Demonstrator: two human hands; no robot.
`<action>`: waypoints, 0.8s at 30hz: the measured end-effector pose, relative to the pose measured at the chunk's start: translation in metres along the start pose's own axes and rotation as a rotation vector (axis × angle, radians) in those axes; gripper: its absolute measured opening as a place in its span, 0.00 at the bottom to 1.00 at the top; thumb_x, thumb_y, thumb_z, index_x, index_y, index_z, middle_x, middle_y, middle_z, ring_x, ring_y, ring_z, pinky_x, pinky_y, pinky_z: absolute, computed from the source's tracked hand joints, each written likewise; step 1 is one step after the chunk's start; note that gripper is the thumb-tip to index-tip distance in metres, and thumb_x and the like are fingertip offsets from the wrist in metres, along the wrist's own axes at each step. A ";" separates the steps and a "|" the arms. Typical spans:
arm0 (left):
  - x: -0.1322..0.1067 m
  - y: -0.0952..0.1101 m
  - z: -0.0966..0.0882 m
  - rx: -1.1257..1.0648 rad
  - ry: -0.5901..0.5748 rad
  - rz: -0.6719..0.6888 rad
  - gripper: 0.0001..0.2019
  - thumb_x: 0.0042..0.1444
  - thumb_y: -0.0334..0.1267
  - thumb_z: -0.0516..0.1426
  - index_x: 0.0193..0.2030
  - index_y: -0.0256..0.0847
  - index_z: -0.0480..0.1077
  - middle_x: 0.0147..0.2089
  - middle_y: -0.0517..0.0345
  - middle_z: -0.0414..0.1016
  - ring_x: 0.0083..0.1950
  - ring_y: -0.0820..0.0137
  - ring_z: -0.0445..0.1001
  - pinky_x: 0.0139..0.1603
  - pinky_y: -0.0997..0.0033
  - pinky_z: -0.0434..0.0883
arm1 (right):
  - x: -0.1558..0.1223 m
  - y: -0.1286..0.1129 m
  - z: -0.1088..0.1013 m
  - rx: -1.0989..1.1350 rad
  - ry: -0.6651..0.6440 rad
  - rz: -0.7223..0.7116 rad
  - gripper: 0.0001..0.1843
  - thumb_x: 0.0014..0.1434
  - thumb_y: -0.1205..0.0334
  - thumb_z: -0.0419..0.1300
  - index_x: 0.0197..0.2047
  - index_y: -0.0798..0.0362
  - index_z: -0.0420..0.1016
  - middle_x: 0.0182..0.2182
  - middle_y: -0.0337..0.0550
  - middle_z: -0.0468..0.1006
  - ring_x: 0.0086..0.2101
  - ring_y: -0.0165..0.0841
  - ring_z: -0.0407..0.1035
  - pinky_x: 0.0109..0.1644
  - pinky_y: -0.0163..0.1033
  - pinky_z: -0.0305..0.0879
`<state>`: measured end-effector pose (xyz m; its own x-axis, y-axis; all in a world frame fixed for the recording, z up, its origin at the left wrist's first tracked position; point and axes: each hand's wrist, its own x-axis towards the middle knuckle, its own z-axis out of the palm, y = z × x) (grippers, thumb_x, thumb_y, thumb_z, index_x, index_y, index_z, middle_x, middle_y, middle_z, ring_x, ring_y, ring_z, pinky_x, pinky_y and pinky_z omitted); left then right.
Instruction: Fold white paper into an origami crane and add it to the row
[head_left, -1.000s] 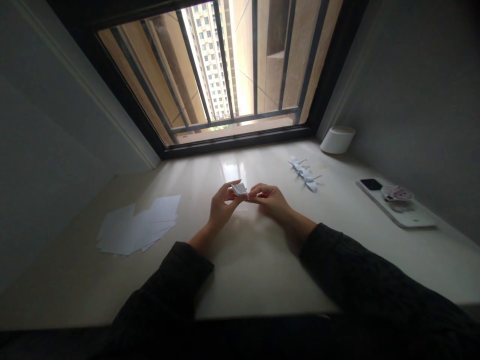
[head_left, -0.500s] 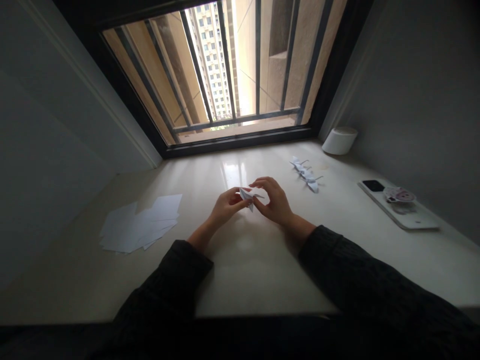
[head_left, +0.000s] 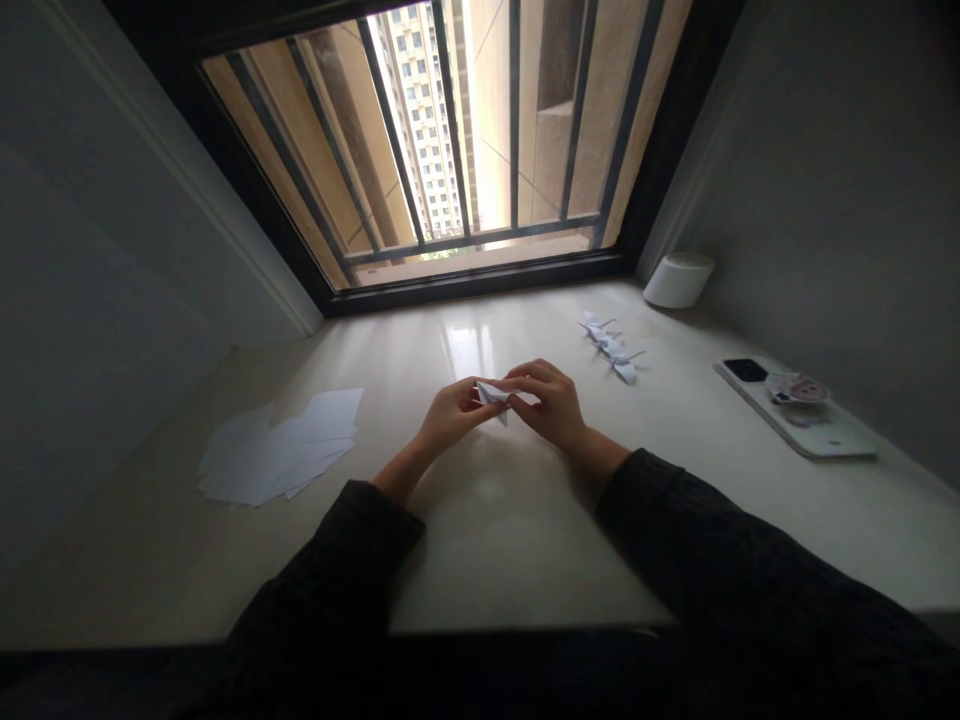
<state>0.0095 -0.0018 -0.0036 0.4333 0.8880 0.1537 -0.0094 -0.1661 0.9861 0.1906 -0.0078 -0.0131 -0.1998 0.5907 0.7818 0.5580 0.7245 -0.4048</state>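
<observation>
A small white folded paper crane [head_left: 492, 394] is held between both hands above the middle of the pale sill. My left hand [head_left: 450, 412] pinches it from the left, thumb in front and fingers behind. My right hand [head_left: 549, 402] grips it from the right, with thumb and fingertips closed on the paper and covering part of it. One pointed tip of the paper hangs down below the fingers. Beyond my right hand, a close row of finished paper cranes [head_left: 613, 350] rests on the sill.
Loose white paper sheets [head_left: 277, 450] lie overlapping at the left. A phone [head_left: 795, 410] with a round grip on its back lies at the right. Near the window corner stands a white cylindrical object [head_left: 679, 280]. The barred window [head_left: 465, 270] closes off the back.
My right hand's fingers have come down and closed further over the paper crane, hiding more of its right side. My left hand stays almost where it was.
</observation>
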 end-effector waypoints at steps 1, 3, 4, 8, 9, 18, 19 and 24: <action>0.001 0.000 -0.003 0.004 0.004 -0.001 0.19 0.46 0.40 0.65 0.44 0.33 0.72 0.36 0.52 0.76 0.37 0.69 0.75 0.40 0.67 0.72 | 0.001 0.001 0.000 0.015 0.010 0.022 0.08 0.57 0.63 0.60 0.39 0.45 0.79 0.33 0.41 0.78 0.34 0.34 0.69 0.38 0.40 0.67; 0.002 0.002 -0.011 0.038 -0.012 -0.006 0.19 0.46 0.40 0.65 0.45 0.33 0.73 0.40 0.49 0.77 0.39 0.67 0.75 0.42 0.66 0.71 | 0.002 0.002 0.001 0.053 0.016 0.043 0.07 0.56 0.62 0.61 0.39 0.45 0.80 0.33 0.41 0.79 0.34 0.34 0.70 0.39 0.40 0.68; 0.003 0.003 -0.014 0.060 -0.017 -0.012 0.19 0.46 0.41 0.65 0.44 0.33 0.73 0.40 0.49 0.77 0.39 0.67 0.75 0.41 0.66 0.71 | 0.003 0.003 0.001 0.073 0.009 0.042 0.07 0.56 0.61 0.62 0.39 0.45 0.79 0.33 0.41 0.80 0.35 0.34 0.71 0.40 0.41 0.68; 0.003 0.006 -0.023 0.098 -0.067 -0.040 0.20 0.46 0.41 0.65 0.45 0.33 0.73 0.40 0.49 0.77 0.39 0.67 0.75 0.41 0.66 0.72 | 0.003 0.006 0.001 0.130 -0.057 0.047 0.08 0.56 0.60 0.62 0.40 0.43 0.79 0.35 0.40 0.81 0.35 0.35 0.72 0.41 0.42 0.68; 0.003 0.006 -0.024 0.105 -0.079 -0.047 0.20 0.46 0.41 0.65 0.45 0.33 0.73 0.40 0.49 0.77 0.39 0.67 0.75 0.41 0.66 0.72 | 0.003 0.006 0.001 0.129 -0.066 0.065 0.08 0.56 0.59 0.62 0.40 0.43 0.80 0.34 0.40 0.81 0.34 0.35 0.72 0.40 0.42 0.68; 0.001 0.008 -0.020 0.175 -0.078 -0.038 0.20 0.47 0.43 0.64 0.44 0.33 0.72 0.36 0.49 0.77 0.37 0.67 0.76 0.38 0.67 0.72 | -0.002 0.008 0.001 0.064 0.021 0.286 0.08 0.52 0.51 0.65 0.30 0.46 0.80 0.27 0.40 0.81 0.27 0.34 0.72 0.34 0.40 0.67; 0.000 0.009 -0.019 0.167 -0.079 -0.044 0.20 0.47 0.43 0.64 0.44 0.32 0.71 0.36 0.49 0.77 0.37 0.66 0.77 0.38 0.67 0.73 | -0.003 0.008 0.002 0.081 0.038 0.314 0.09 0.51 0.51 0.65 0.30 0.46 0.80 0.28 0.40 0.81 0.28 0.34 0.72 0.33 0.40 0.67; 0.000 0.008 -0.019 0.083 -0.071 -0.076 0.19 0.49 0.43 0.63 0.42 0.31 0.70 0.36 0.48 0.77 0.38 0.64 0.78 0.41 0.63 0.75 | -0.002 0.006 0.003 0.166 0.083 0.378 0.09 0.51 0.52 0.65 0.30 0.48 0.79 0.28 0.39 0.81 0.29 0.34 0.73 0.33 0.39 0.69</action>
<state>-0.0076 0.0050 0.0053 0.4930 0.8671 0.0707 0.0993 -0.1368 0.9856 0.1925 -0.0036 -0.0186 0.0629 0.8002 0.5965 0.4410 0.5139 -0.7359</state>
